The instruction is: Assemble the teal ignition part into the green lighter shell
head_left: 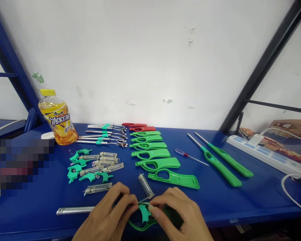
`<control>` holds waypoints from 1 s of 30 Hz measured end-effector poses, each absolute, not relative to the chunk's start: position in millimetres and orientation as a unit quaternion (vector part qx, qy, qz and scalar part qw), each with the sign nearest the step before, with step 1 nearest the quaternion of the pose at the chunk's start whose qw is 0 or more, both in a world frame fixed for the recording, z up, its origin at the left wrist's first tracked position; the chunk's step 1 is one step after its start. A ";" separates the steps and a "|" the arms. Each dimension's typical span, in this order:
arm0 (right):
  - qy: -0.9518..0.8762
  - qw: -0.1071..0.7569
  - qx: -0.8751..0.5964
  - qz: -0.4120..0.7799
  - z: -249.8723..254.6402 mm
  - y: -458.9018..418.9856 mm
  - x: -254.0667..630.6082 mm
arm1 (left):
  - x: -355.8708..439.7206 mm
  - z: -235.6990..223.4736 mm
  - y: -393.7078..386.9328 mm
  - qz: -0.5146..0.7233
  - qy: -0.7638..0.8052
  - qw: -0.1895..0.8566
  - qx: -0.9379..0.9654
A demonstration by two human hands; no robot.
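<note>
At the table's front edge, a green lighter shell [139, 229] lies under both hands, its trigger loop showing between them. My left hand [112, 212] pinches a teal trigger [144, 214] over that shell with thumb and forefinger. Thumb and fingertips of my right hand [178, 212] close at the trigger's right side, by a thin pale wire; what they grip is hidden. A metal lighter tube [74, 210] sticks out to the left from beneath my left hand. Just beyond the hands lies a clear fuel tank [145, 186]; another fuel tank [98, 188] rests left of it.
Several teal triggers [76, 167] and clear tanks lie at left, with wired metal tubes [102, 135] behind. Green shell halves [174, 179] form a column at centre. Rightward are a screwdriver [192, 157], two lighters [219, 167] and a power strip [268, 155]. A drink bottle [59, 120] stands back left.
</note>
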State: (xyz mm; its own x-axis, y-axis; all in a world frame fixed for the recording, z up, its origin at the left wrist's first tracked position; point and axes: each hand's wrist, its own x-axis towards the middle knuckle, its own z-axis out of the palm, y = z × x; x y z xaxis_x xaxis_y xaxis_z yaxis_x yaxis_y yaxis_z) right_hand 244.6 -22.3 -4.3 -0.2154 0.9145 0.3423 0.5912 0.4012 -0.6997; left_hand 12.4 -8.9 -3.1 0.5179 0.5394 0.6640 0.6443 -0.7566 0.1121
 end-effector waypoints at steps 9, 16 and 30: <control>-0.730 0.398 -0.519 0.198 -9.1 -22.7 243.3 | 9.9 -5.9 -9.8 -0.386 -0.347 -0.019 -0.854; -0.731 0.396 -0.512 0.215 -10.8 -21.5 244.1 | 7.7 -6.2 -12.8 -0.349 -0.329 -0.032 -0.877; -0.736 0.362 -0.490 0.294 0.1 -20.7 256.4 | 15.9 4.3 -8.1 -0.386 -0.342 -0.050 -0.855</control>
State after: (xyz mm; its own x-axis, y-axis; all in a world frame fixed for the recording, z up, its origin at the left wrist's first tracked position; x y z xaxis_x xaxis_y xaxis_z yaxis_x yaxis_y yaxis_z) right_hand 256.4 -20.7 0.1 -0.2581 0.9348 0.2439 0.5091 0.3461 -0.7881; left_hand 15.9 -8.1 4.3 0.4680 0.6234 0.6265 0.5467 -0.7611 0.3490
